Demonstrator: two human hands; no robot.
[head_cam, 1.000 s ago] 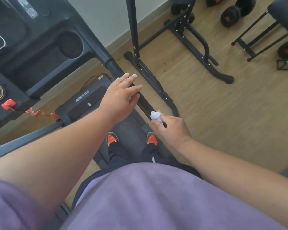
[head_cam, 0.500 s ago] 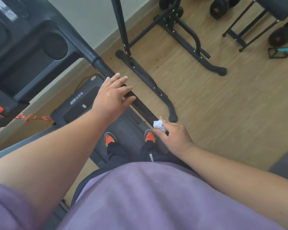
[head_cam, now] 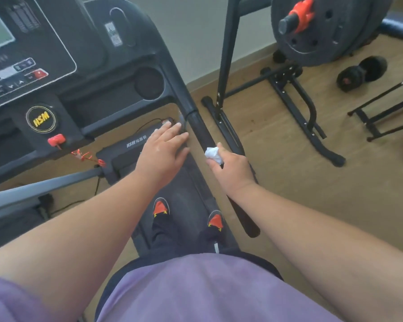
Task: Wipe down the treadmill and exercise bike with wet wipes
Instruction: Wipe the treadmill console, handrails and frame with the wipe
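Wood-effect flooring (head_cam: pixel 289 182) filled the right of the view, with a pale wall behind the gym gear. A person stood on the treadmill (head_cam: pixel 102 94), looking down past a purple top at both bare arms.

Compared with a second earlier, the view had lifted: the console (head_cam: pixel 21 54), with its screen and buttons, now showed, where before only its lower edge did. The right hand (head_cam: pixel 233 170) had slid up the right handrail (head_cam: pixel 203 131), from near its free end toward the console end. It gripped the rail with a crumpled white wet wipe (head_cam: pixel 213 154) pinched at the fingertips, pressed to the rail. The left hand (head_cam: pixel 164 152) was released, fingers straight, hovering just beside the rail over the motor cover (head_cam: pixel 130 149); whether it touched anything could not be told.

That suggested the rail's lower stretch had been wiped and the upper stretch and console remained. No exercise bike was in view, so that half of the task seemed not yet begun.

Counted: two hands, one wipe, one treadmill, one console, two orange-toed shoes (head_cam: pixel 161 206), one red safety clip (head_cam: pixel 56 139), one round cup holder (head_cam: pixel 149 82), one weight plate (head_cam: pixel 321 26) on a bar, one dumbbell (head_cam: pixel 361 73) on the floor, and one black upright stand (head_cam: pixel 226 73) near the wall.
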